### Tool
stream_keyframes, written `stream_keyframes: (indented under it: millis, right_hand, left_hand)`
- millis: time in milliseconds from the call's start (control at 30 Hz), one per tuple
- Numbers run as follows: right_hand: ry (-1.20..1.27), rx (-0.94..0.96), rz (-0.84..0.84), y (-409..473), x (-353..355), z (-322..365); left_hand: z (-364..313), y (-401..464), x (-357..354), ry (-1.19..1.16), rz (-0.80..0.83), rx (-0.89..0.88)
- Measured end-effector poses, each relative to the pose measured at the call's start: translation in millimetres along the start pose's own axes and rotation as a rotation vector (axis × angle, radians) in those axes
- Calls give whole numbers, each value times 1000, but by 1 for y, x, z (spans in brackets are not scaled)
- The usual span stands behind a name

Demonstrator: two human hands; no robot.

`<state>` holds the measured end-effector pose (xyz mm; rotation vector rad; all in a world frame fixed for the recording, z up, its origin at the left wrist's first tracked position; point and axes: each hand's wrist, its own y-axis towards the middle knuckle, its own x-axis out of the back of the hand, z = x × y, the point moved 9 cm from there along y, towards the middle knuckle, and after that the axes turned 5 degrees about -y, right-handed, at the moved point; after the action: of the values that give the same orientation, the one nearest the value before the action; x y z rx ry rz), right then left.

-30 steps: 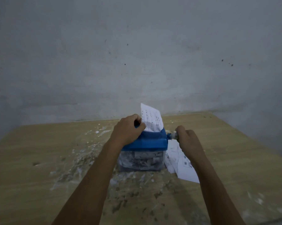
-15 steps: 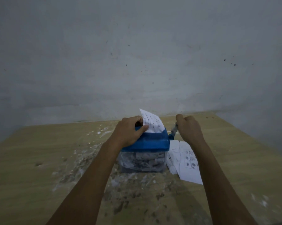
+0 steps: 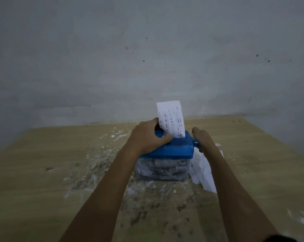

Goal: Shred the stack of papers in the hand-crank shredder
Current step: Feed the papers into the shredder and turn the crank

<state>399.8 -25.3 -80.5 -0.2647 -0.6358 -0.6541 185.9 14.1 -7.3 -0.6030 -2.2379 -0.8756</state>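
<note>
Left hand (image 3: 147,135) grips the blue shredder (image 3: 175,147) top, thumb pressed by the slot. A printed sheet (image 3: 171,119) stands upright in the slot, just right of that thumb. Right hand (image 3: 202,138) is curled round the crank (image 3: 195,142) at the shredder's right side (handle mostly hidden). Paper stack (image 3: 202,169) lies under the right wrist. Shreds fill the clear bin (image 3: 162,169) below the left hand, on the table (image 3: 42,172).

Both bare forearms reach forward from the bottom of the view, side by side and apart. The left hand (image 3: 146,137) lies palm down with fingers curled over and the thumb stretched rightward. The right hand (image 3: 202,137) is closed in a grip, knuckles up, its wrist straight.
</note>
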Motion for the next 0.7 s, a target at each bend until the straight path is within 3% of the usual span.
stream_keyframes:
  millis: [200, 500, 700]
  right_hand:
    - [-184, 63, 174, -28, -22, -25]
    - [-443, 227, 63, -59, -20, -44]
    - [-271, 204, 21, -97, 0, -46]
  left_hand:
    - [1, -1, -8, 122, 110, 55]
    - [-3, -8, -8, 158, 111, 108]
    - [-3, -12, -5, 236, 114, 124]
